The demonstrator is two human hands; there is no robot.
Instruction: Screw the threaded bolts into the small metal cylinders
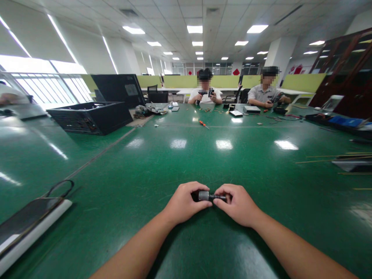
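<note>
A glossy green surface (pixel 180 162), smooth but finely scratched, mirrors the ceiling lights (pixel 194 29) around a handheld part (pixel 204 195), whose dull grey, metal-looking cylinder meets a dark, ridged shaft. Ahead of the part, a screwdriver (pixel 202 123) shows a bright plastic-looking handle. Farther left of the part sits a dark case (pixel 87 120) with a mostly matt finish. Nearer left of the part, a device (pixel 31 217) pairs a shiny dark face with a smooth pale edge. Far right beyond the part, polished reddish-brown wood frames a cabinet (pixel 343 73); a matt cloth shirt (pixel 258 94) appears ahead-right.
</note>
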